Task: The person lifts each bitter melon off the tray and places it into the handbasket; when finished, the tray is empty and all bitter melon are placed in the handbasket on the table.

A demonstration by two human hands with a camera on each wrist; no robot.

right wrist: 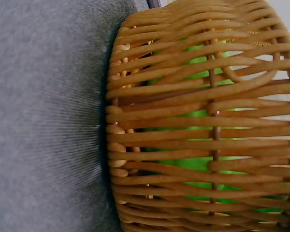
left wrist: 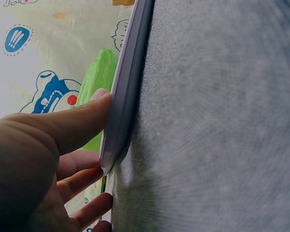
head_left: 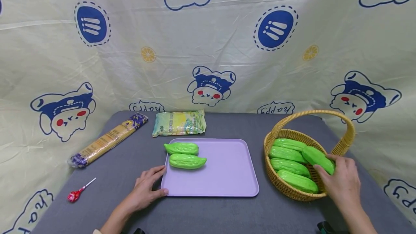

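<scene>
A lilac tray (head_left: 224, 169) lies on the table with two green ridged bitter melons (head_left: 187, 161) side by side at its left end. My left hand (head_left: 146, 187) touches the tray's left edge, thumb near the front corner and fingers farther back; the left wrist view shows the thumb (left wrist: 82, 121) against the rim. On the right, a wicker basket (head_left: 282, 187) with a tall handle holds several more bitter melons (head_left: 289, 167). My right hand (head_left: 344, 180) grips one bitter melon (head_left: 316, 158) by its right end, over the basket's right side. The right wrist view shows only the woven wall (right wrist: 203, 121) and table.
Behind the tray lies a green-yellow packet (head_left: 179, 122). A long clear-and-blue package of noodles (head_left: 110, 140) lies slantwise at the left, with a red lollipop (head_left: 75, 195) nearer the front. The basket's arched handle (head_left: 347, 136) rises beside my right hand. A printed cloth (head_left: 227, 39) hangs behind the table.
</scene>
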